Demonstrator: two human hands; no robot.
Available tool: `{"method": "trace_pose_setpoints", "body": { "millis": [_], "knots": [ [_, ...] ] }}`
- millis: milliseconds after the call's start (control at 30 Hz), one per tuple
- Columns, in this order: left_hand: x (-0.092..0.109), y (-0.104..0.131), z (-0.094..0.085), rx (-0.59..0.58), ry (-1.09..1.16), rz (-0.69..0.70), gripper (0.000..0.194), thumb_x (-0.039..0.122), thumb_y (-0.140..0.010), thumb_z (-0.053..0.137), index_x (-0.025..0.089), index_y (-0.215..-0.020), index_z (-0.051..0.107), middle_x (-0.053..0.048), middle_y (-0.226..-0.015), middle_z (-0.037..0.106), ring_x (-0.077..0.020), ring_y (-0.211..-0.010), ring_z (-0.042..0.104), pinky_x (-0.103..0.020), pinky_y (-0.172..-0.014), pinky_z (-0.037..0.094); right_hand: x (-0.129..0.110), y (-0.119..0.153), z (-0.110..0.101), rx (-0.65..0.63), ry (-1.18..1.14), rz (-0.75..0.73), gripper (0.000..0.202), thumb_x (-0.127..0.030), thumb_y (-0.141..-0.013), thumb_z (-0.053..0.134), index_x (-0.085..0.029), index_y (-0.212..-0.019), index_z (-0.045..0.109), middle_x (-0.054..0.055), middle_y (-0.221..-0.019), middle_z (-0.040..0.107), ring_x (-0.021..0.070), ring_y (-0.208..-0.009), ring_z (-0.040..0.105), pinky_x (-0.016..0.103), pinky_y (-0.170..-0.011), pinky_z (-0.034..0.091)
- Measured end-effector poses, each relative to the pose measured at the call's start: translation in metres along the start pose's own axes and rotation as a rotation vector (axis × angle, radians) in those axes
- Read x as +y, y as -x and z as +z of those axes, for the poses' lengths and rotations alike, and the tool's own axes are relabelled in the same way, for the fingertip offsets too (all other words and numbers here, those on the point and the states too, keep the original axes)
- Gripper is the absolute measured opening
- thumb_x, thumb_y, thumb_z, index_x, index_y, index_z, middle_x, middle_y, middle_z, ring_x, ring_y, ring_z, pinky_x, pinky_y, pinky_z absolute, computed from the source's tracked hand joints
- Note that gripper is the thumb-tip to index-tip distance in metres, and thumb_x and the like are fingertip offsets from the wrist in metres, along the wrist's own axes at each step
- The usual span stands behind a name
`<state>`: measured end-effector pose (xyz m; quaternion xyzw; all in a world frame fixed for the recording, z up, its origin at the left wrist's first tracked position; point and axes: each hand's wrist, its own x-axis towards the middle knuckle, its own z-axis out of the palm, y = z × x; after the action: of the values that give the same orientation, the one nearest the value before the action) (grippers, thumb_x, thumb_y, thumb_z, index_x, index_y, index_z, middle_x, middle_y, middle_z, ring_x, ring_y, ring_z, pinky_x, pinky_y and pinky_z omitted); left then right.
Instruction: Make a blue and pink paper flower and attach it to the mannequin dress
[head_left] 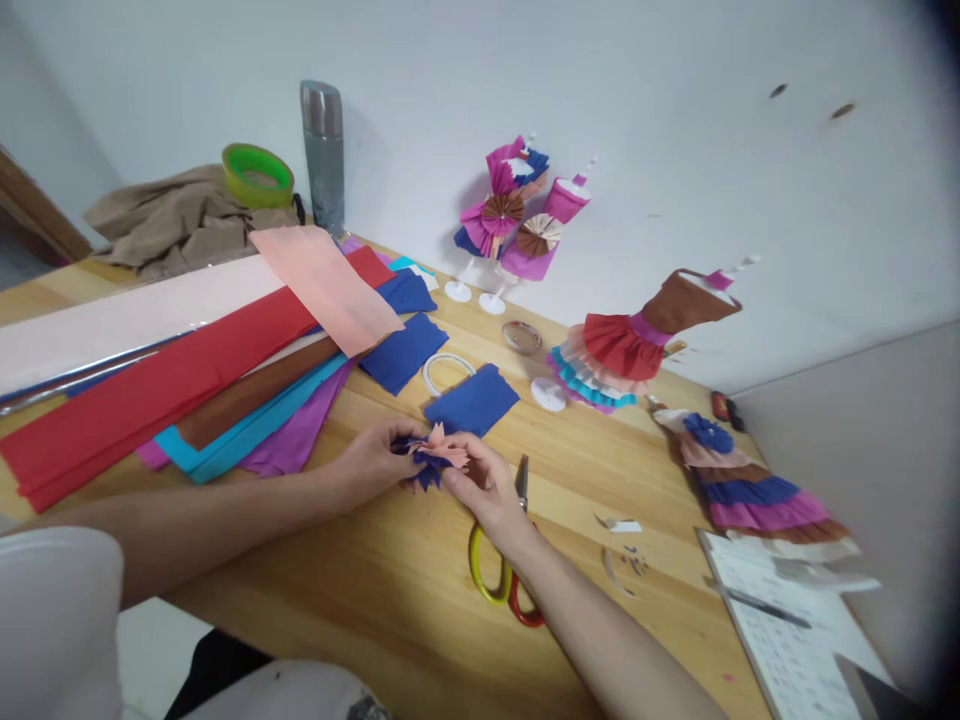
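Note:
Between my two hands is a small crepe paper flower [438,455] with pointed petals, peach on one face and dark blue below. My left hand [375,455] pinches its left edge. With thumb and fingers, my right hand [487,485] grips the right side. Scissors [491,575] with yellow and red handles lie on the table, partly under my right wrist. Just beyond the hands rests a dark blue crepe paper piece [474,400], overlapping a white ring [442,368]. A second blue piece [405,352] lies farther left.
Folded crepe paper strips [157,410] cover the table's left side. A thermos [323,160] and green tape roll [259,175] stand behind. Miniature dress forms [551,225], a ruffled paper dress [652,340] and another dress [757,485] occupy the back and right. A notebook [780,620] lies at right.

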<state>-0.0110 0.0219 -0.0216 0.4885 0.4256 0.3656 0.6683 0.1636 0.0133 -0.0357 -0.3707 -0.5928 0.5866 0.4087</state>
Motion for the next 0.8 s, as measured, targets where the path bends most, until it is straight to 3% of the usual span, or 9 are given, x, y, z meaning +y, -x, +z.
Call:
{"method": "trace_pose_setpoints", "body": {
  "millis": [100,200,300,433,567,700,800],
  "knots": [
    [-0.006,0.000,-0.002,0.060,-0.163,0.205,0.012,0.026,-0.072,0.069,0.014,-0.074,0.066,-0.003,-0.071,0.068,-0.0132,-0.067,0.061,-0.023,-0.063,0.047,-0.003,0.001,0.003,0.012,-0.032,0.002,0.031,-0.041,-0.079,0.068,-0.022,-0.101,0.058,0.005,-0.091,0.067,0.0174,-0.075,0.066,0.031,-0.070,0.052],
    [-0.007,-0.003,-0.005,0.130,-0.224,0.290,0.009,0.023,-0.074,0.069,0.015,-0.078,0.069,-0.005,-0.082,0.071,-0.0161,-0.080,0.064,-0.025,-0.075,0.048,-0.006,0.000,0.004,0.028,-0.020,-0.023,0.034,-0.038,-0.078,0.069,-0.023,-0.106,0.056,0.006,-0.100,0.065,0.0187,-0.089,0.066,0.032,-0.078,0.051],
    [-0.001,-0.007,-0.009,0.151,-0.059,0.211,0.019,0.030,-0.069,0.074,0.014,-0.075,0.066,-0.004,-0.073,0.070,-0.0144,-0.067,0.063,-0.025,-0.066,0.048,-0.004,-0.002,0.003,0.052,-0.037,-0.067,0.036,-0.040,-0.080,0.067,-0.024,-0.110,0.054,0.007,-0.102,0.064,0.0189,-0.090,0.063,0.033,-0.077,0.051],
    [0.012,-0.010,-0.012,0.107,0.106,0.057,0.034,0.042,-0.064,0.078,0.013,-0.071,0.063,-0.002,-0.056,0.066,-0.0110,-0.046,0.056,-0.023,-0.049,0.043,0.002,-0.002,0.002,0.109,0.044,-0.124,0.031,-0.039,-0.083,0.062,-0.024,-0.109,0.054,0.000,-0.075,0.058,0.0153,-0.069,0.057,0.029,-0.065,0.047],
    [0.020,-0.008,-0.014,0.087,0.123,0.043,0.028,0.036,-0.066,0.076,0.011,-0.073,0.065,-0.005,-0.061,0.070,-0.0116,-0.046,0.057,-0.023,-0.049,0.042,-0.003,0.002,0.005,0.133,0.281,-0.270,0.022,-0.025,-0.085,0.056,-0.023,-0.107,0.058,0.001,-0.080,0.057,0.0124,-0.064,0.054,0.027,-0.061,0.045],
    [0.019,-0.010,-0.018,0.109,0.152,0.054,0.023,0.030,-0.068,0.074,0.010,-0.078,0.068,-0.005,-0.064,0.071,-0.0124,-0.050,0.059,-0.024,-0.052,0.044,-0.036,0.003,-0.002,0.034,0.696,-0.413,0.017,-0.018,-0.087,0.049,-0.021,-0.098,0.062,0.005,-0.081,0.061,0.0142,-0.065,0.056,0.027,-0.060,0.044],
    [0.017,-0.014,-0.021,0.166,0.202,0.033,0.021,0.024,-0.064,0.076,0.010,-0.078,0.070,-0.005,-0.066,0.071,-0.0131,-0.054,0.061,-0.024,-0.054,0.045,-0.068,0.004,-0.017,-0.038,1.037,-0.190,0.014,-0.018,-0.086,0.050,-0.020,-0.086,0.063,0.003,-0.072,0.063,0.0143,-0.059,0.055,0.027,-0.058,0.040]
  ]
}}
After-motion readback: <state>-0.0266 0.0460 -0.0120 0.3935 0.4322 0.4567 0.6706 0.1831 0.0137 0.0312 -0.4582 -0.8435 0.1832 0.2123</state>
